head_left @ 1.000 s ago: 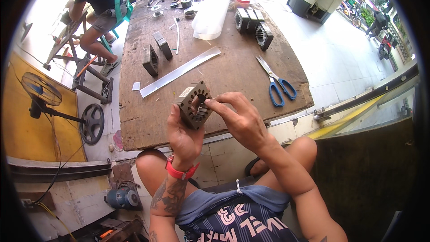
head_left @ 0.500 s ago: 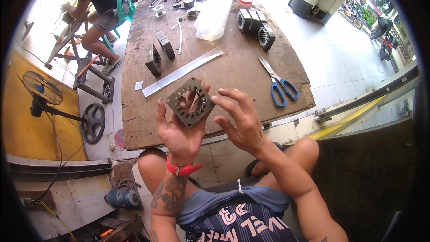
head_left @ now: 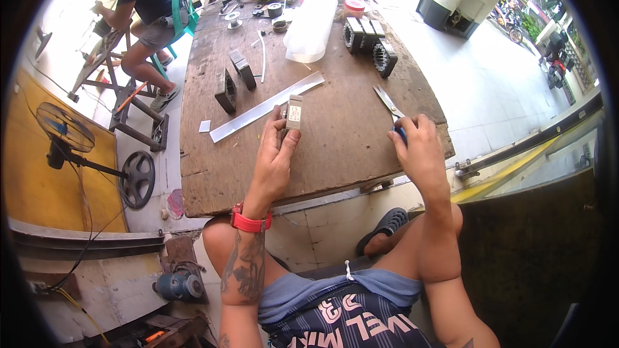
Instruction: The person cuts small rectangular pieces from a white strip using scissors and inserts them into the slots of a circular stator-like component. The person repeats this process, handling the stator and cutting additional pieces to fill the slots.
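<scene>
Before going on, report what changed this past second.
The right hand moved right, away from the metal block, to the blue-handled scissors; its grip is unclear. The left hand turned the block edge-on and still holds it. The white strip and roll stayed put.

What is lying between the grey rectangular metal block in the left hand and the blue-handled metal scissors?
Only bare brown wooden tabletop separates the block and scissors in the head view.

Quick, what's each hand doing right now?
Left hand: closed, holding the metal block edge-on.
Right hand: over the handles of the scissors; whether it grips them cannot be told.
</scene>
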A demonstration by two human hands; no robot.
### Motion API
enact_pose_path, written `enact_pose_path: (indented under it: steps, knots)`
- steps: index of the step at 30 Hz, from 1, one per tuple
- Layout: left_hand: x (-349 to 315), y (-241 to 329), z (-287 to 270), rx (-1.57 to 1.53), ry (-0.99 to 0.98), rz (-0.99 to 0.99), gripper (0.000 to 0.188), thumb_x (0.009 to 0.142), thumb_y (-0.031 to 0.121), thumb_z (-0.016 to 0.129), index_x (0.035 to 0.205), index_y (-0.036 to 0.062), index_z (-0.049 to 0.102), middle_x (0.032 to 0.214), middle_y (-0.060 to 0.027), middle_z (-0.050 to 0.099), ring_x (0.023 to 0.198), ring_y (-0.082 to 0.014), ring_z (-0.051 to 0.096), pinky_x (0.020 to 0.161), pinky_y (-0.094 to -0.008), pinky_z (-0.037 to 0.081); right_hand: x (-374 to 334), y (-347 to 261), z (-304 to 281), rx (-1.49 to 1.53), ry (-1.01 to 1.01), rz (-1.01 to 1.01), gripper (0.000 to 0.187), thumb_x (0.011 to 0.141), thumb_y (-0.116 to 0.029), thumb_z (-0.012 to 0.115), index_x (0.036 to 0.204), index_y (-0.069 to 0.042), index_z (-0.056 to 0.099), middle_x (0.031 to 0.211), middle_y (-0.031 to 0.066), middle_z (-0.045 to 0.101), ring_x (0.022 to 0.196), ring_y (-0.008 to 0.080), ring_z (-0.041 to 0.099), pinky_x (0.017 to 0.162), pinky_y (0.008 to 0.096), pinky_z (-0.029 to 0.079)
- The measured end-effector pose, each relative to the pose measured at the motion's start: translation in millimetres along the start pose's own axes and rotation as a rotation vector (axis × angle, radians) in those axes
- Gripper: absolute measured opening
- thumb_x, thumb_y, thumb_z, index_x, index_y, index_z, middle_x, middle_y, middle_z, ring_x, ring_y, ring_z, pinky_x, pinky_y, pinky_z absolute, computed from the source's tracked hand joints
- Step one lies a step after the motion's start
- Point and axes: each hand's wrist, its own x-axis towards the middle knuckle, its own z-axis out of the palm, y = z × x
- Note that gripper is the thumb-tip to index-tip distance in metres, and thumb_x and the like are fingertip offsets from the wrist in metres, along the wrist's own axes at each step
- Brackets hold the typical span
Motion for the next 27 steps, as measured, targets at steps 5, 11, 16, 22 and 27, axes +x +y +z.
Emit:
enact_pose_path:
  steps: [5, 11, 16, 22, 27]
  knots:
    - [4.6, 2.1, -10.7, 0.097, 0.040, -0.066, 0.051, 0.113, 0.037, 0.051, 0.138, -0.0067, 0.055, 0.154, -0.0241, 0.049, 0.143, -0.0337, 0.046, 0.120, -0.0419, 0.035, -0.9, 17.0, -0.4, 0.032, -0.117, 0.039, 0.031, 0.099, -0.023, 0.071, 0.124, -0.005, 0.068, 0.120, 0.0176, 0.064, 0.115, 0.0381, 0.061, 0.098, 0.0480, 0.052]
    - [3.9, 11.1, -22.0, 0.568, 0.202, 0.107, 0.036, 0.112, 0.027, 0.050, 0.130, -0.0009, 0.062, 0.148, -0.0239, 0.054, 0.136, -0.0356, 0.050, 0.115, -0.0455, 0.038, -5.6, 23.1, -8.8, 0.038, -0.144, 0.072, 0.034, 0.097, -0.020, 0.072, 0.128, -0.005, 0.067, 0.117, 0.0187, 0.066, 0.114, 0.0390, 0.064, 0.098, 0.0476, 0.052]
    - [14.0, 11.5, -60.9, 1.225, 0.308, -0.002, 0.027, 0.103, 0.021, 0.058, 0.123, 0.0030, 0.065, 0.125, -0.0206, 0.067, 0.123, -0.0385, 0.058, 0.104, -0.0516, 0.046, 0.2, 25.4, -21.3, 0.043, -0.239, 0.153, 0.040, 0.094, -0.021, 0.075, 0.130, -0.007, 0.065, 0.115, 0.0185, 0.070, 0.109, 0.0384, 0.069, 0.097, 0.0480, 0.054]
    - [7.4, 11.3, -63.6, 1.191, 0.232, -0.195, 0.032, 0.099, 0.027, 0.067, 0.120, 0.0021, 0.066, 0.111, -0.0197, 0.071, 0.110, -0.0404, 0.063, 0.097, -0.0508, 0.050, 4.8, 29.2, -24.4, 0.023, -0.298, 0.174, 0.038, 0.090, -0.015, 0.072, 0.127, -0.004, 0.066, 0.109, 0.0201, 0.074, 0.110, 0.0387, 0.069, 0.095, 0.0469, 0.054]
    - [2.2, 15.6, -70.4, 1.075, 0.128, -0.150, 0.037, 0.098, 0.030, 0.072, 0.120, 0.0010, 0.066, 0.109, -0.0214, 0.073, 0.102, -0.0428, 0.067, 0.091, -0.0508, 0.053, 1.2, 36.3, -21.2, -0.057, -0.247, 0.094, 0.042, 0.089, -0.014, 0.070, 0.128, -0.002, 0.062, 0.102, 0.0212, 0.073, 0.103, 0.0423, 0.067, 0.095, 0.0501, 0.053]
